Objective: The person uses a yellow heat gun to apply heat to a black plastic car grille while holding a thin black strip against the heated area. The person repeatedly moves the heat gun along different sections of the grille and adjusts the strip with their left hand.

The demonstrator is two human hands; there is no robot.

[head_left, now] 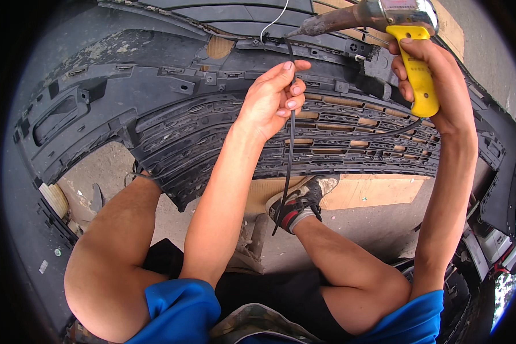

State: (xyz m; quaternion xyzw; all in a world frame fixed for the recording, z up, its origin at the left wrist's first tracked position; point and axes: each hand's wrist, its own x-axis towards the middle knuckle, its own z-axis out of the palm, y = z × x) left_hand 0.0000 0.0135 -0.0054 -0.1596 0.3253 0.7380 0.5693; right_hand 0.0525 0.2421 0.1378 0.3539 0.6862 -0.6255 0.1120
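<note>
My left hand (269, 100) is closed, pinching a thin black plastic rod (291, 149). The rod's lower end hangs down past my shoe, and its upper end reaches a slatted part of the black car bumper (112, 94). My right hand (450, 80) wraps round the yellow handle of a hot-air gun (418, 66). The gun's metal nozzle (327, 22) points left, its tip close to the rod's upper end at the bumper. Whether tip and rod touch, I cannot tell.
Under the bumper's grille (350, 135) lies a cardboard sheet (378, 190). A black cord (393, 133) runs from the gun's handle across the grille. A white wire (275, 20) curves near the nozzle tip. My shoe (298, 203) rests by the cardboard; other dark parts (499, 200) stand at right.
</note>
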